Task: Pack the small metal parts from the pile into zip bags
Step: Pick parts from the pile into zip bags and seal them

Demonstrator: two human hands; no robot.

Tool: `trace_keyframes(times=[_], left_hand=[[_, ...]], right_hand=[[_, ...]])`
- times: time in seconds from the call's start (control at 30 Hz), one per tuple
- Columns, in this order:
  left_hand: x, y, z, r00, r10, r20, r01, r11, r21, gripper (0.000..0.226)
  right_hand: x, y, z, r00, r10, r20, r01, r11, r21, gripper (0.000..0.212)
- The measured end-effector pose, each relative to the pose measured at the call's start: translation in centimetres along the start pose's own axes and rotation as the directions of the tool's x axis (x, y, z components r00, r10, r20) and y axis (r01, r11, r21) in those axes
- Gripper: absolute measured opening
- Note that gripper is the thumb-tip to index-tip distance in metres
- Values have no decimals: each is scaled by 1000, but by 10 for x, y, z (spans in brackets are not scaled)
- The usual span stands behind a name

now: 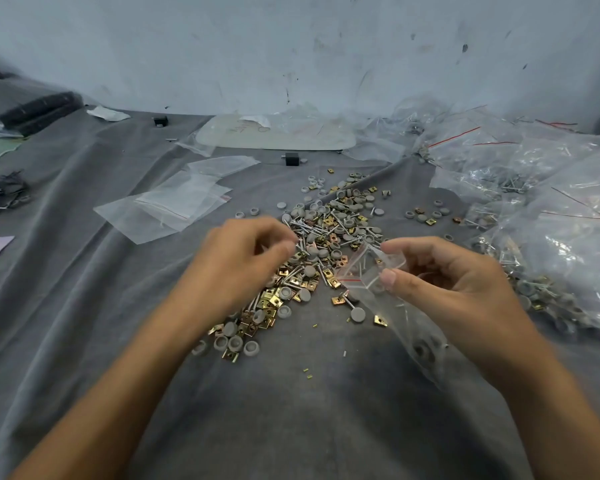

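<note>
Spillage is looking likeliest: the zip bag [392, 310] is hanging slack, with only the right hand [444, 282] pinching its rim between curled fingers, so a dropped part may be missing the narrow mouth. The left hand [243, 261] is hovering over the pile [329, 237] lying mid-surface [284, 420], fingers curling together; blur is hiding whether they are gripping anything.

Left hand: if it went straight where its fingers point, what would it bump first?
Probably the pile of parts, just ahead of the left hand, though depth is unclear.
</note>
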State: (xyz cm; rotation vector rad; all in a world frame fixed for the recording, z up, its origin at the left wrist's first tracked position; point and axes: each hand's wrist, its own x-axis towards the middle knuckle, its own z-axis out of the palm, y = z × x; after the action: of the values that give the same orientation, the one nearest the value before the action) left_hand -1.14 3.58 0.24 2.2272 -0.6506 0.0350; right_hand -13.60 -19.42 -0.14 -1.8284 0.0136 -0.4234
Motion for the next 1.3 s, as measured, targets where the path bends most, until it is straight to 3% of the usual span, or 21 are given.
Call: trace_keyframes(times=[0.1,0.23,0.47,0.8,1.13,1.3], left_hand=[[-2,-4,19,990,-52,129,12,955,295,18],[-5,-8,39,989,-56,138,-29,839,544,38],[-8,-7,46,978,63,201,-159,847,508,14],[-6,-10,35,991,17,136,-90,829,552,20],[-8,-11,45,985,86,147,-159,778,608,29],[-3,-12,37,994,106,33,-110,890,442,22]], right_hand=[[-1,0,0,1000,6,7,-6,1000,-9,30],[-1,1,0,1000,9,12,-9,1000,-21,32],[-1,2,1,999,16,33,-15,1000,-22,32],[-1,3,0,999,13,42,-11,1000,-28,30],[-1,4,0,999,28,39,-26,999,-44,31],[-1,2,-1,998,50,49,-49,998,-25,25]])
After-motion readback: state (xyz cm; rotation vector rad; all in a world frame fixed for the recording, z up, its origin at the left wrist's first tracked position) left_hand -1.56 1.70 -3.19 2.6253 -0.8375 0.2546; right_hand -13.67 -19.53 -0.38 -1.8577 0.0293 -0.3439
